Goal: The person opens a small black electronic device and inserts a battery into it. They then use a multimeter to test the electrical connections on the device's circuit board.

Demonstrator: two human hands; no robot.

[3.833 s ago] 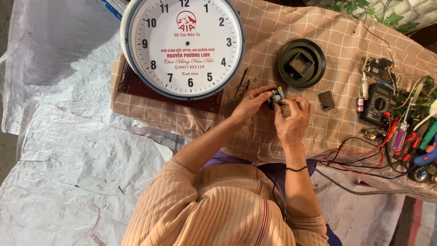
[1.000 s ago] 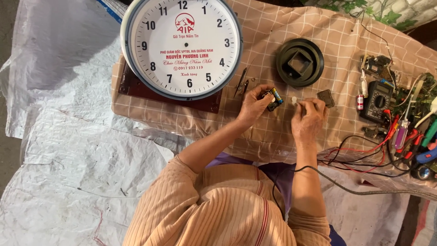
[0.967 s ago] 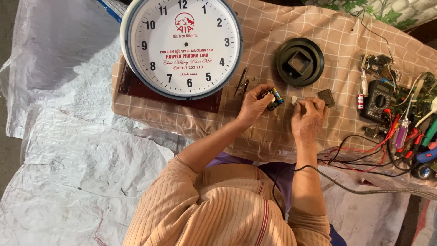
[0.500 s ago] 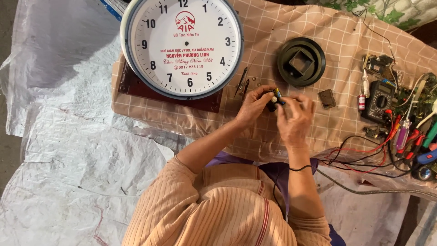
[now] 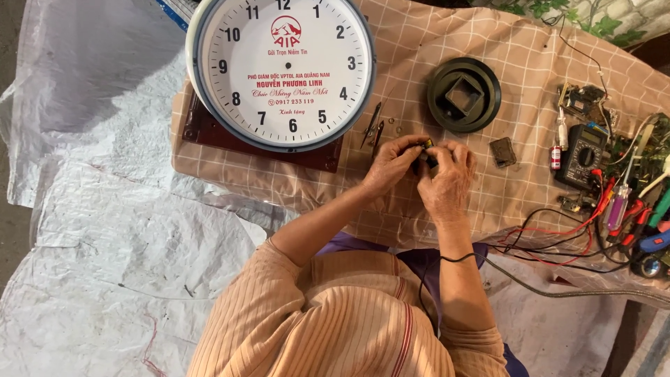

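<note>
From the head camera, the left hand [image 5: 391, 164] and right hand [image 5: 447, 183] met over the checked cloth [image 5: 530, 84], both closed on a small dark part [image 5: 426, 155] pinched between their fingertips, nearly hidden. It lay just ahead of both hands, its long axis impossible to tell. A round white clock [image 5: 283, 70] of smooth plastic sat well left, and a black ring-shaped housing [image 5: 463, 94] lay beyond the hands.

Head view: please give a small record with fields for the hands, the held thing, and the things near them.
left hand: pinches a small dark part from the left
right hand: closes on the same part from the right
surface: checked cloth over the table
left of hands: tweezers, white wall clock
above hands: round black housing
right: small square piece, multimeter, screwdrivers
</note>
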